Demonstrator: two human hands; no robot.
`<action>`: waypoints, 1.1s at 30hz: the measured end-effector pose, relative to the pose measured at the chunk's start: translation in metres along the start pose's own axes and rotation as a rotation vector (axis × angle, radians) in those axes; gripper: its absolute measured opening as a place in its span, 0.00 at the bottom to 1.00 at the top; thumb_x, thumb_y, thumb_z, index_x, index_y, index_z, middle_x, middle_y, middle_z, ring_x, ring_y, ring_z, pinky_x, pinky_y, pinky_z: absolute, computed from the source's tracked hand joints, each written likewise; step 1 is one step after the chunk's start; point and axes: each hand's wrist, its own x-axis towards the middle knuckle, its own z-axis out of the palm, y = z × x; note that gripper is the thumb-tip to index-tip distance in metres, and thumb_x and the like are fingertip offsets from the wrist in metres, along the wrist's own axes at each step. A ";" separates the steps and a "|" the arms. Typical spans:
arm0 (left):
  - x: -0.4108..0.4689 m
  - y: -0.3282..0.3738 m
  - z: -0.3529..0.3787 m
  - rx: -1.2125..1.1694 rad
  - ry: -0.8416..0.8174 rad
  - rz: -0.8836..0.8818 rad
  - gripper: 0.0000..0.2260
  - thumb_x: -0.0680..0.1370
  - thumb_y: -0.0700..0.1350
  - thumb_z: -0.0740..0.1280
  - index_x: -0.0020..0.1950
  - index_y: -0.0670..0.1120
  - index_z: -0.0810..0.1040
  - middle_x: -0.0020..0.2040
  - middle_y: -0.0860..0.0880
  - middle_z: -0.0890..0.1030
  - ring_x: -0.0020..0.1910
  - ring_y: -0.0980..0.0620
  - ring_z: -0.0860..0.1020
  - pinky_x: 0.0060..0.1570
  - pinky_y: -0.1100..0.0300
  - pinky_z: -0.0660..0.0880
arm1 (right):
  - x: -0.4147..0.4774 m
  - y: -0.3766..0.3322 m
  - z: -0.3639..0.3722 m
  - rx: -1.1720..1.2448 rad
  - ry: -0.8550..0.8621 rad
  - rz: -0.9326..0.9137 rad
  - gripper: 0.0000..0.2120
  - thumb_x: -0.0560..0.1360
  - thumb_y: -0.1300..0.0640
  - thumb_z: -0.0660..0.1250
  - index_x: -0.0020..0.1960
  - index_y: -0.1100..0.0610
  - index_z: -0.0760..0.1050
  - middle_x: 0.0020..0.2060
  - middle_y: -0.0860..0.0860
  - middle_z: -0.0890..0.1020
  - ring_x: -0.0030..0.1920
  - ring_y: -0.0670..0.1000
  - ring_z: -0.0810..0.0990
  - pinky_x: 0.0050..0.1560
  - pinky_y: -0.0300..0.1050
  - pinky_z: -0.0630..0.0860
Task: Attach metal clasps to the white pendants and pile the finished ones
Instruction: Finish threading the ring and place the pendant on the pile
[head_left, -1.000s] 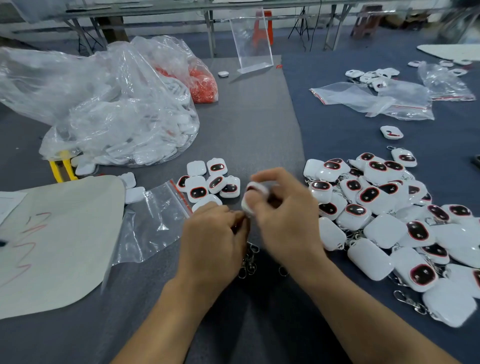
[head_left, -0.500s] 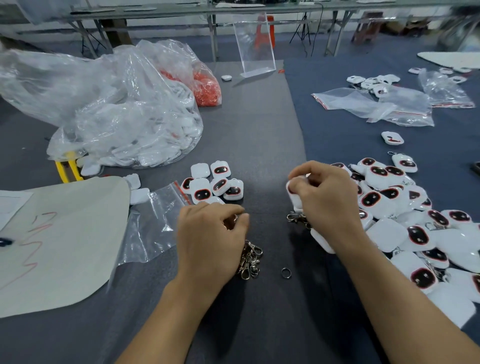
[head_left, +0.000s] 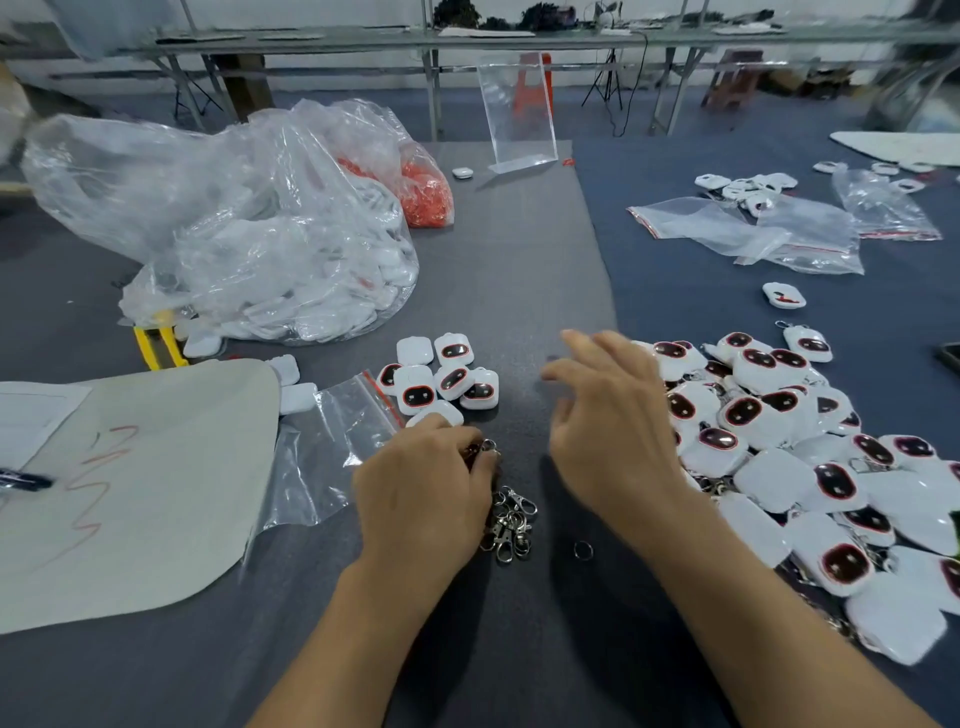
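Observation:
My left hand (head_left: 423, 493) rests on the grey mat with its fingers curled round a metal clasp (head_left: 485, 448) at its fingertips. Beside it lies a small heap of metal clasps (head_left: 511, 522), and a loose ring (head_left: 583, 550) sits to their right. My right hand (head_left: 613, 415) hovers with loose, spread fingers and holds nothing, just left of the big pile of finished white pendants (head_left: 810, 457). A small group of white pendants without clasps (head_left: 441, 379) lies ahead of my left hand.
A large clear bag of white parts (head_left: 249, 244) and a bag of orange pieces (head_left: 426, 192) stand at the back left. An empty zip bag (head_left: 332, 441) and a beige sheet (head_left: 135, 483) lie left. More bags (head_left: 753, 234) and an acrylic stand (head_left: 519, 111) are farther back.
My right hand carried a pendant with its clasp rightward to the finished pile, let it go, and now swings back left, empty. My left hand stayed by the clasps.

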 end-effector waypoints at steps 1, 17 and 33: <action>0.001 -0.001 0.000 0.010 -0.015 0.003 0.08 0.76 0.60 0.69 0.51 0.61 0.85 0.45 0.58 0.80 0.45 0.53 0.80 0.37 0.59 0.62 | 0.001 -0.009 0.009 0.048 -0.032 -0.045 0.21 0.71 0.68 0.67 0.61 0.56 0.82 0.71 0.55 0.77 0.73 0.59 0.69 0.75 0.51 0.59; 0.002 -0.008 -0.006 0.044 -0.024 -0.097 0.07 0.72 0.53 0.67 0.41 0.52 0.83 0.39 0.53 0.81 0.38 0.48 0.79 0.34 0.59 0.64 | 0.012 -0.023 0.039 0.331 -0.272 0.044 0.10 0.80 0.54 0.60 0.46 0.58 0.77 0.41 0.52 0.82 0.44 0.54 0.77 0.48 0.54 0.75; -0.002 -0.015 -0.017 -0.193 -0.004 0.065 0.09 0.68 0.60 0.75 0.43 0.58 0.85 0.41 0.58 0.81 0.43 0.54 0.80 0.40 0.59 0.72 | -0.020 -0.006 0.003 1.389 -0.171 0.528 0.18 0.83 0.56 0.63 0.42 0.58 0.87 0.36 0.57 0.84 0.27 0.47 0.75 0.29 0.37 0.73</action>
